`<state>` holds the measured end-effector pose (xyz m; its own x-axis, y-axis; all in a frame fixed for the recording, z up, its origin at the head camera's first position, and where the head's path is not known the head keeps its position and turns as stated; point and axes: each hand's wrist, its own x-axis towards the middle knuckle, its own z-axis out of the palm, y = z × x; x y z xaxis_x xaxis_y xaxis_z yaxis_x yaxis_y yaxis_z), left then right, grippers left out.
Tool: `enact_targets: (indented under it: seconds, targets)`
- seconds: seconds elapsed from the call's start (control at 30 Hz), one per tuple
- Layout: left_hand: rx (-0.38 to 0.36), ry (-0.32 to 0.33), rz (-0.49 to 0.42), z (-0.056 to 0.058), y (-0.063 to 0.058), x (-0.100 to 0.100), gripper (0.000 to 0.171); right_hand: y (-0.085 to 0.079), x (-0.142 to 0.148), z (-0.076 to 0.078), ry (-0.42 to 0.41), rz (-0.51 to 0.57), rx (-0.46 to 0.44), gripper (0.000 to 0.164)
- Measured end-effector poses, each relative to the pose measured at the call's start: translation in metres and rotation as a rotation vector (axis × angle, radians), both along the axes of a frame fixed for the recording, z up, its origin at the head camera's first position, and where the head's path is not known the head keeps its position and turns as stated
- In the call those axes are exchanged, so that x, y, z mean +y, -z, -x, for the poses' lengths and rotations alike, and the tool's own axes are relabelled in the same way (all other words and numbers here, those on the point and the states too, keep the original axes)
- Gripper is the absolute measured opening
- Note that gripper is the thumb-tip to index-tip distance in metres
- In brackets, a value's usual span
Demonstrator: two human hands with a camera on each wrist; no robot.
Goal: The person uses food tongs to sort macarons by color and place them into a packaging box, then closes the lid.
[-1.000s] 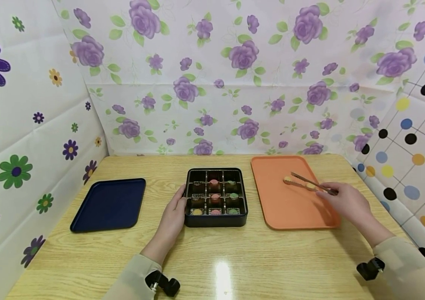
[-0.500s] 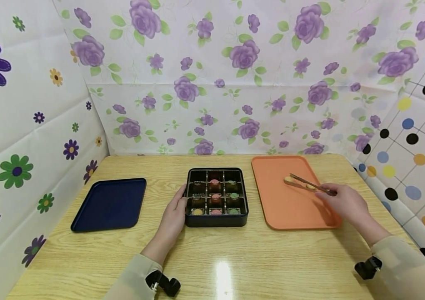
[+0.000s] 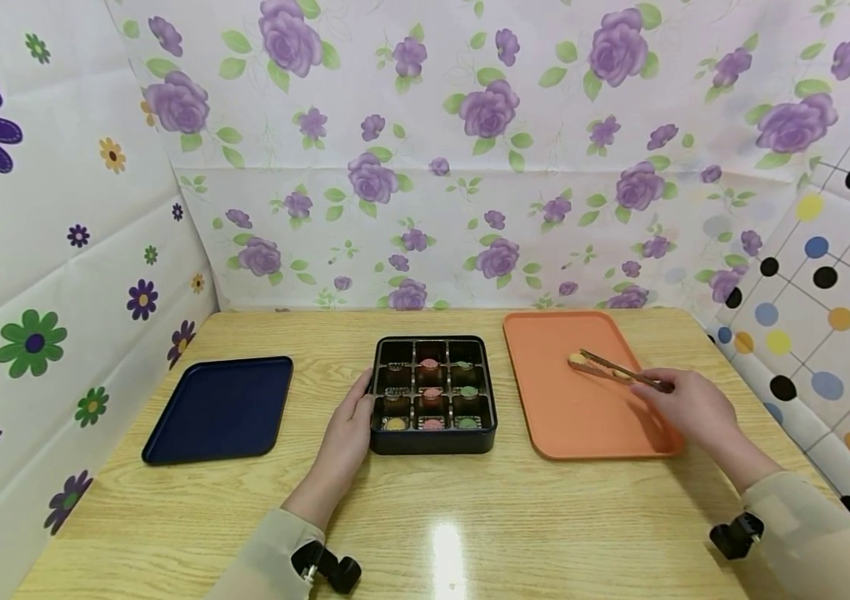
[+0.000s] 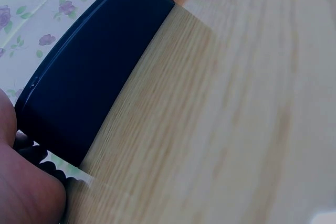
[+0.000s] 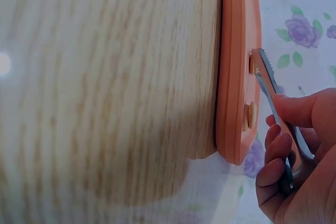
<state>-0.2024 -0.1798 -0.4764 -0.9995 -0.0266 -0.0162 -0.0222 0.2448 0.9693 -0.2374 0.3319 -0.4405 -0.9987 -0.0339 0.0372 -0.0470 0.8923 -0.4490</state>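
So the right hand point(image 3: 691, 408) has a firm grip on a pair of metal tongs point(image 5: 269, 73), fingers and thumb curled round the handle end. It's hanging over the near right part of the orange tray point(image 3: 567, 417), and the tongs reach in over it, angled toward the far left. The two tong arms are spread a bit, with a small pale yellow round piece point(image 3: 578, 359) right at the tips, can't tell if they're actually squeezing it. A second yellow piece point(image 3: 635, 383) sits on the same tray, closer to the hand, partly covered by the tongs in the head view.

Left hand point(image 3: 346, 425) is at the left side of the black box point(image 3: 432, 443), fingers pretty straight along the wall and touching it, so that grip isn't wrapped round anything. Box is divided into compartments: pink pieces down the middle column, green ones down the right, and in the left column a yellow one at the near end with clear plastic cups behind it.

There's also a dark blue tray point(image 3: 218, 412) off to the left, well apart from the box. Everything's on a light wood counter point(image 3: 395, 517), with a purple rose cloth point(image 3: 440, 233) hanging behind
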Motion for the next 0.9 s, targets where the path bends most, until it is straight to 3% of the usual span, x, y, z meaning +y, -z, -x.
enact_targets:
  seconds: [0.9]
  targets:
    - [-0.001, 0.004, -0.006, -0.0010, -0.0007, 0.0001, 0.056, 0.0016, 0.0007, -0.0011, -0.006, -0.002, 0.015, 0.061]
